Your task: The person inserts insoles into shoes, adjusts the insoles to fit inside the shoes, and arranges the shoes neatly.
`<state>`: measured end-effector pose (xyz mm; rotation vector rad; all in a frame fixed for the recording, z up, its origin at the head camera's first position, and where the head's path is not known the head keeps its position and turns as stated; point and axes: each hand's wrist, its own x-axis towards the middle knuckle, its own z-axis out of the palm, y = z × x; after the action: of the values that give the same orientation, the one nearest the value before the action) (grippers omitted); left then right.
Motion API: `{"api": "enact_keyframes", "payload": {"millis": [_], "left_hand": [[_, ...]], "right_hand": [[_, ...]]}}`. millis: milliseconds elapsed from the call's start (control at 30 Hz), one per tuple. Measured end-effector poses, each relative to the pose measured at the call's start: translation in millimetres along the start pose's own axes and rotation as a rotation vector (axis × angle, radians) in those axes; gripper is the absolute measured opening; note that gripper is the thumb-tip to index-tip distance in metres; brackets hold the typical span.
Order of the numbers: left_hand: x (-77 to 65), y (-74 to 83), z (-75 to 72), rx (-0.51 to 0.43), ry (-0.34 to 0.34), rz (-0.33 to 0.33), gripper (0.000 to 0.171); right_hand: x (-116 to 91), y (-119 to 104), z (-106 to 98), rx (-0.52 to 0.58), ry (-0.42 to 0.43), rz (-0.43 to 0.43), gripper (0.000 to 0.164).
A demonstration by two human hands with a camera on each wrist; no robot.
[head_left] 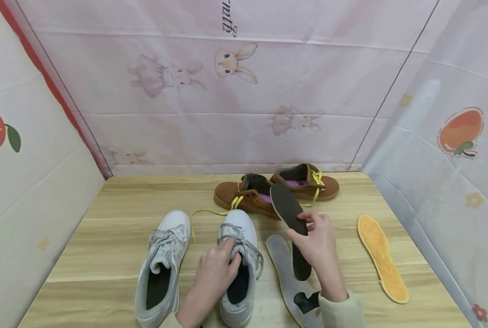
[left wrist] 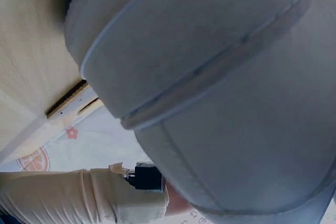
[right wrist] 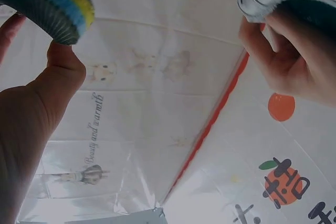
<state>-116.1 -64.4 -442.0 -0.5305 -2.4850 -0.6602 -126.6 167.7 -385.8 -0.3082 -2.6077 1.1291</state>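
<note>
My left hand point(head_left: 216, 269) pinches the tongue of the right-hand white sneaker point(head_left: 237, 314), just below its grey laces. The heel of that sneaker point(left wrist: 226, 87) fills most of the left wrist view. Between thumb and fingertips, my right hand point(head_left: 320, 239) holds a dark insole point(head_left: 286, 206) raised and tilted beside the shoe. Blue and yellow bands show along the edge of this insole point(right wrist: 68, 3) in the right wrist view. Beneath it a grey insole point(head_left: 282, 266) lies on the wooden table point(head_left: 116, 218). The other white sneaker point(head_left: 174, 228) stands to the left, toe pointing away.
Two brown shoes, one nearer point(head_left: 226, 193) and one farther point(head_left: 330, 187), with yellow laces and purple inside, stand at the back against the printed cloth wall point(head_left: 178, 132). An orange insole point(head_left: 381, 257) lies at the right. Printed sheets also enclose both sides.
</note>
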Motion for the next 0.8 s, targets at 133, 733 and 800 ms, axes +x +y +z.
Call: {"api": "enact_keyframes", "payload": {"millis": [133,733,800], "left_hand": [[0.1,1.0,-0.4,0.0,-0.003,-0.001,0.014],[-1.2,0.0,0.2,0.007,-0.014,0.014,0.016],[-1.1,0.6,-0.6,0.002,-0.027,0.011,0.015]], "right_hand": [[-7,-7,0,0.014,-0.014,-0.008,0.037],[-34,-24,20,0.083,-0.116,-0.072,0.039],[-37,-26,22,0.078,-0.129,-0.074,0.039]]}}
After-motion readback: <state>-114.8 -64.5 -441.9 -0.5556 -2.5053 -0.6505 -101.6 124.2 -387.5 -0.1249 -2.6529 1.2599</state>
